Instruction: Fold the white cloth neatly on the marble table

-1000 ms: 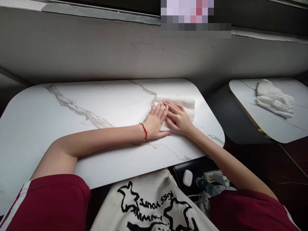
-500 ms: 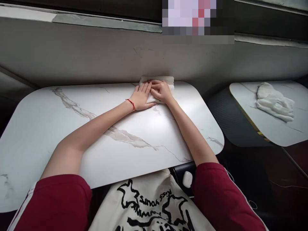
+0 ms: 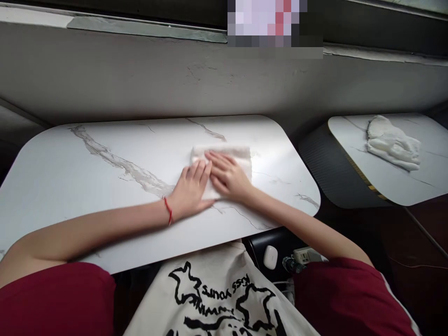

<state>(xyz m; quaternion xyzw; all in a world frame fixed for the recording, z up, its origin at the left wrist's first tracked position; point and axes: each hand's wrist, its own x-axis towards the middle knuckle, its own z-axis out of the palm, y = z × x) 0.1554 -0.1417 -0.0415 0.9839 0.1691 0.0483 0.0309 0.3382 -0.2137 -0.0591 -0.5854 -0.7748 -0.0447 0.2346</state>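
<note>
A folded white cloth [image 3: 241, 158] lies flat on the white marble-patterned tabletop [image 3: 133, 140], right of its middle. My left hand [image 3: 191, 189], with a red string bracelet at the wrist, rests on the cloth's left edge, its fingers stretched out. Pressed flat on the cloth is my right hand [image 3: 229, 177], its fingers extended and pointing left, their tips close to the left fingers. Both palms face down, and the cloth's middle is hidden under them.
On a second marble-patterned table [image 3: 402, 189] at the right lies a crumpled white cloth [image 3: 394, 144]. A grey wall [image 3: 140, 79] runs behind the tables. A white earbud case [image 3: 270, 257] and a power socket [image 3: 304, 255] sit below the near edge.
Both hands and the cloth under them have slid from the tabletop's far edge toward me. My elbows have spread outward, and the right hand's fingers have flattened.
</note>
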